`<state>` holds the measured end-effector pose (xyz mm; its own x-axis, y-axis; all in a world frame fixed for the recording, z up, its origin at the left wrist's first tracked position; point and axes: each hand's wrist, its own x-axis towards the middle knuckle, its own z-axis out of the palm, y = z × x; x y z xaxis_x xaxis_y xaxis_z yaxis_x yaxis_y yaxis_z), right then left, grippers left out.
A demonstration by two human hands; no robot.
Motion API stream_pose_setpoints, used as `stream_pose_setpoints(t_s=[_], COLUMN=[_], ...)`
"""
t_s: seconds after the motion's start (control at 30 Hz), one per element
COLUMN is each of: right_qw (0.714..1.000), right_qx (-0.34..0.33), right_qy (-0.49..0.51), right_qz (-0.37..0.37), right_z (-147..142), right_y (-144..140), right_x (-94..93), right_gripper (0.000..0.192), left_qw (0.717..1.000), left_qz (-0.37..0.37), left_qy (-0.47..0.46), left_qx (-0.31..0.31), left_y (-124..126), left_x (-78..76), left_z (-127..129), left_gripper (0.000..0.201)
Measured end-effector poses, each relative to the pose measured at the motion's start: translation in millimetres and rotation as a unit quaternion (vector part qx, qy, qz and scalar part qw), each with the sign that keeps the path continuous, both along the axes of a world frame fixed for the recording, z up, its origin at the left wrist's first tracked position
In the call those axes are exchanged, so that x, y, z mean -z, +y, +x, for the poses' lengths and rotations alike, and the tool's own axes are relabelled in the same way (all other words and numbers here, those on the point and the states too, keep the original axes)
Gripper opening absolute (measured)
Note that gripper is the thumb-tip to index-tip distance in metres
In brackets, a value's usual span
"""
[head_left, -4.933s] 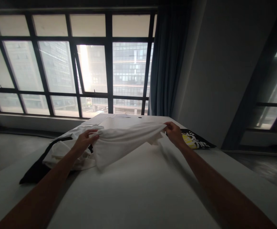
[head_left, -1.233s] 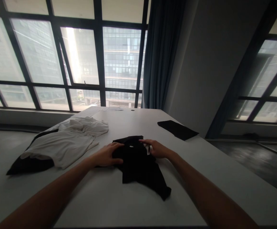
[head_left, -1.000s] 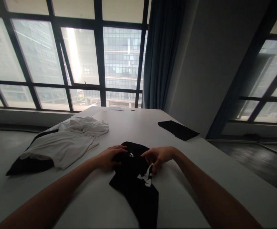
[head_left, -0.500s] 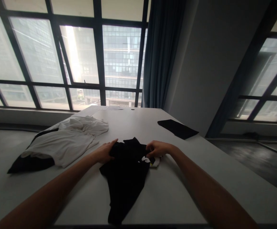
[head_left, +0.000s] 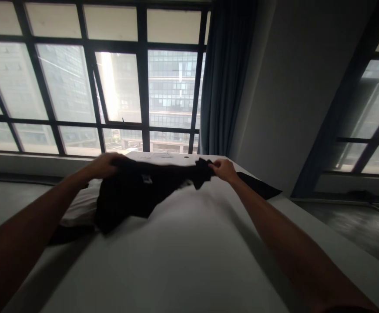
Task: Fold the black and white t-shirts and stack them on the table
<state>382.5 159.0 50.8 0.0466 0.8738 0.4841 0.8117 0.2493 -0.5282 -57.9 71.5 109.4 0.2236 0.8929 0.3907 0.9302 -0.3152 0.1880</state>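
**Black garment held stretched above a white tabletop**

A black garment (head_left: 137, 191) is held up between both hands over the far half of the tabletop (head_left: 182, 256). The left hand (head_left: 106, 164) is clenched on one upper edge of the cloth; the right hand (head_left: 223, 168) pinches the opposite upper edge between thumb and fingers. The cloth is spread between the two grips, its upper edge roughly level, while the lower part sags to the left and appears to touch the tabletop near the left edge. A small pale label (head_left: 147, 178) is seen near the upper middle of the garment; its writing is too small and blurred to be read.

A white cloth (head_left: 78, 208) is partly hidden behind the garment at the left edge of the tabletop, with a dark strip (head_left: 67, 234) beneath it. A flat black piece (head_left: 257, 184) lies at the right edge, just past the right hand and apart from it. Sheets of paper (head_left: 156, 155) are faintly seen at the far edge.

The tabletop is white, matt and long, running away toward a wide window (head_left: 111, 87) with dark frames, through which high-rise buildings are visible in haze. A dark blue curtain (head_left: 225, 78) hangs at the window's right side, against a plain grey wall (head_left: 293, 95). A second window (head_left: 372, 121) is seen at the far right, above a dark floor (head_left: 355, 226).
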Motion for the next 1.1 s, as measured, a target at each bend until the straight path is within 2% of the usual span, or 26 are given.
stream_pose_setpoints(t_s=[0.03,0.1,0.13,0.2,0.27,0.33,0.37,0.43,0.5,0.53,0.57,0.63,0.7,0.73,0.77,0.83,0.87,0.93,1.0,1.1], right_qw=[0.997,0.993,0.994,0.995,0.993,0.984,0.973,0.961,0.948,0.939,0.929,0.907,0.902,0.904,0.908,0.918,0.923,0.935,0.948,0.962], right_qx=[-0.003,-0.037,-0.054,-0.085,-0.084,-0.035,0.010,0.063,0.125,0.163,0.201,0.288,0.312,0.312,0.304,0.274,0.254,0.205,0.149,0.037], right_qy=[0.015,0.030,0.023,-0.013,-0.079,-0.156,-0.200,-0.217,-0.220,-0.219,-0.216,-0.197,-0.176,-0.174,-0.180,-0.201,-0.209,-0.216,-0.214,-0.205], right_qz=[0.073,0.106,0.095,0.044,-0.017,-0.080,-0.116,-0.158,-0.193,-0.209,-0.222,-0.238,-0.241,-0.235,-0.225,-0.205,-0.199,-0.190,-0.182,-0.176], right_z=[-21.3,-59.5,-74.4,-91.7,-89.3,-66.3,-47.8,-0.3,54.8,82.5,109.1,155.1,187.2,197.0,202.5,201.4,195.5,176.0,150.7,115.5], right_y=[14.9,39.3,48.2,60.1,65.7,65.6,63.3,53.9,40.1,33.0,26.4,16.9,12.4,11.5,11.0,10.1,9.1,5.3,-1.7,-17.2], right_x=[-10.5,-26.7,-30.6,-27.7,-12.0,11.0,23.2,46.5,67.8,78.2,88.6,108.8,125.3,130.7,133.9,133.7,131.0,123.0,114.6,105.0], right_gripper=[0.028,0.036,0.043,0.053,0.056,0.055,0.055,0.052,0.049,0.050,0.051,0.052,0.054,0.054,0.051,0.044,0.040,0.034,0.032,0.032], left_qw=[0.994,0.962,0.951,0.949,0.963,0.973,0.975,0.962,0.933,0.924,0.925,0.954,0.978,0.983,0.983,0.975,0.969,0.964,0.964,0.969], left_qz=[0.090,0.233,0.268,0.266,0.198,0.093,0.021,-0.141,-0.270,-0.299,-0.295,-0.204,-0.084,-0.047,-0.037,-0.103,-0.140,-0.164,-0.161,-0.143], left_qy=[0.003,0.015,0.027,0.060,0.111,0.164,0.184,0.205,0.214,0.218,0.220,0.208,0.185,0.177,0.178,0.197,0.200,0.196,0.175,0.130], left_qx=[-0.054,-0.138,-0.154,-0.158,-0.146,-0.134,-0.123,-0.107,-0.104,-0.101,-0.095,-0.072,-0.040,-0.029,-0.018,-0.029,-0.044,-0.080,-0.115,-0.151], left_y=[-1.7,-9.3,-13.5,-18.6,-17.5,-13.0,-11.0,-8.3,-5.6,-2.8,1.7,16.2,36.9,48.3,59.6,80.5,89.7,105.3,117.8,128.6], left_x=[-17.9,-46.1,-54.3,-56.5,-40.9,-14.2,0.0,23.8,35.7,37.3,37.0,36.6,45.6,55.6,69.0,102.3,119.3,147.4,162.9,164.2], left_z=[-9.3,-24.2,-29.6,-37.0,-42.1,-47.1,-49.7,-54.4,-56.1,-55.1,-52.3,-42.1,-27.9,-20.7,-14.1,-4.1,-0.8,2.9,4.5,4.4], left_gripper=[0.051,0.056,0.056,0.052,0.049,0.053,0.055,0.062,0.062,0.057,0.050,0.044,0.052,0.056,0.061,0.068,0.067,0.062,0.058,0.051])
